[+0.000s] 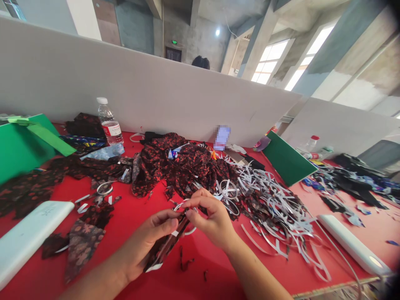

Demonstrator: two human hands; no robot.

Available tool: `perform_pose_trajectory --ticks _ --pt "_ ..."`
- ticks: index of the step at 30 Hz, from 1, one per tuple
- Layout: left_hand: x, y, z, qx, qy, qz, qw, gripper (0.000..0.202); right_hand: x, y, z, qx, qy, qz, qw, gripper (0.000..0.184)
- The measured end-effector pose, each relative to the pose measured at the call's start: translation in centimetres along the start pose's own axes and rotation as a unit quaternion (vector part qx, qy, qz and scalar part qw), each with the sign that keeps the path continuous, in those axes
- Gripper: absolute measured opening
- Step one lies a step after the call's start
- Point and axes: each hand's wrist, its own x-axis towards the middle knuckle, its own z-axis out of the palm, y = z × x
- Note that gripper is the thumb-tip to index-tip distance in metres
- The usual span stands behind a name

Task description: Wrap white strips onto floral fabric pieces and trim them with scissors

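My left hand (146,239) is closed around a folded piece of dark flowered fabric (164,248) with a white edge, held just above the red table (131,216). My right hand (209,216) pinches the top of the same piece, where a thin white strip loop (184,205) curls out between the fingers. Both hands meet at the table's near middle. Behind them lies a heap of dark red-flowered fabric (184,166).
A pile of white cut strips (275,204) spreads to the right. Fabric scraps (84,237), a roll of tape (104,188) and a water bottle (108,123) lie left. White oblong devices (28,233) (353,246) sit at both sides. Green boards (18,146) (286,160) lean against the grey partition (156,91).
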Motion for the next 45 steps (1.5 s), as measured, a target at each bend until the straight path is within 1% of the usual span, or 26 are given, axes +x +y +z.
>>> perform_pose_trajectory --ticks 3,7,12,13,15,17,19,21,25,31,35,45 --pt "0.0 -0.1 0.2 0.01 -0.013 0.01 1.0 0.017 -0.1 -0.1 0.5 0.002 0.003 -0.003 1.0 0.016" --pt "0.0 -0.2 0.3 0.02 -0.015 0.019 1.0 0.014 -0.2 -0.1 0.9 -0.016 0.02 -0.004 1.0 0.016" --pt "0.1 -0.1 0.2 0.007 -0.003 0.033 0.999 0.014 -0.1 0.3 0.6 -0.004 0.015 0.011 1.0 0.014" --pt "0.1 -0.1 0.2 0.005 0.001 0.036 0.999 0.014 0.0 0.4 0.5 -0.003 0.025 0.012 1.0 0.014" --pt "0.1 -0.2 0.1 -0.003 0.008 0.043 0.999 0.014 0.0 0.5 0.4 -0.02 0.069 0.007 0.997 0.013" --pt "0.3 -0.2 0.1 -0.01 0.015 0.05 0.999 0.017 -0.1 0.5 0.6 -0.063 0.12 -0.009 0.991 0.009" --pt "0.4 -0.3 0.1 -0.014 0.022 0.056 0.998 0.023 -0.2 0.4 0.9 -0.114 0.141 -0.032 0.983 0.006" --pt "0.6 -0.3 0.1 -0.016 0.026 0.066 0.997 0.028 -0.4 0.3 1.3 -0.156 0.139 -0.049 0.977 0.007" --pt "0.8 -0.5 0.1 -0.008 0.034 0.083 0.996 0.03 -0.7 0.2 1.7 -0.204 0.139 -0.068 0.967 0.007" --pt "0.8 -1.0 -0.2 0.015 0.087 0.103 0.991 0.028 -0.7 0.5 1.7 -0.234 0.145 -0.095 0.957 0.007" --pt "0.8 -1.0 -0.3 0.039 0.104 0.118 0.987 0.027 -0.7 0.5 1.6 -0.239 0.131 -0.093 0.958 0.007" --pt "0.6 -0.9 -0.2 0.079 0.107 0.123 0.983 0.024 -0.7 0.3 1.6 -0.246 0.115 -0.076 0.959 0.009"
